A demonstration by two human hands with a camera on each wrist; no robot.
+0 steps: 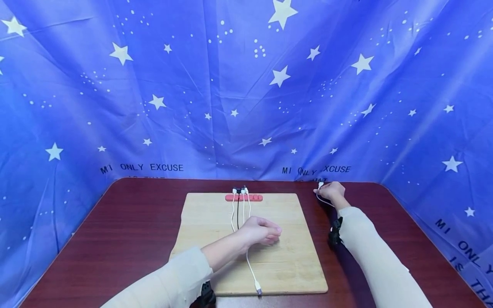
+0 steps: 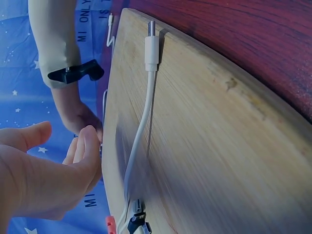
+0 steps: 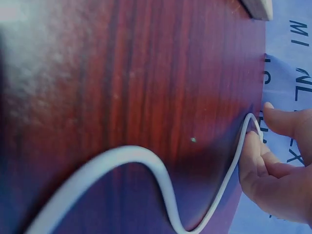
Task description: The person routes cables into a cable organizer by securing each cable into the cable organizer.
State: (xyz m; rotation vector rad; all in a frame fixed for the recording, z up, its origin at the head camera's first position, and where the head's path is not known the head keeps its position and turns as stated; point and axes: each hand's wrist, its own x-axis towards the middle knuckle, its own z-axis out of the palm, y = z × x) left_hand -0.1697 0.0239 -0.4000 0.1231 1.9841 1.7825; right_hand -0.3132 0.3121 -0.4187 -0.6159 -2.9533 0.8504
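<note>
At the table's back right, my right hand [image 1: 332, 191] holds a white charging cable [image 3: 161, 180] close to its plug [image 1: 321, 185]. The rest of that cable curves along the table. My left hand [image 1: 261, 231] hovers over the wooden board [image 1: 304, 265], thumb apart from the bent fingers, with nothing between them. Under it runs another white cable, whose USB plug [image 2: 152, 51] lies near the board's front edge. A red cable holder [image 1: 230, 198] sits at the board's back edge, with several white cables and a black cable [image 1: 238, 214] in it.
The board rests on a dark red-brown table [image 1: 127, 231]. Blue star-printed cloth [image 1: 215, 85] hangs behind and along both sides. A black wrist strap [image 1: 336, 231] is on the right forearm, another [image 1: 207, 295] on the left.
</note>
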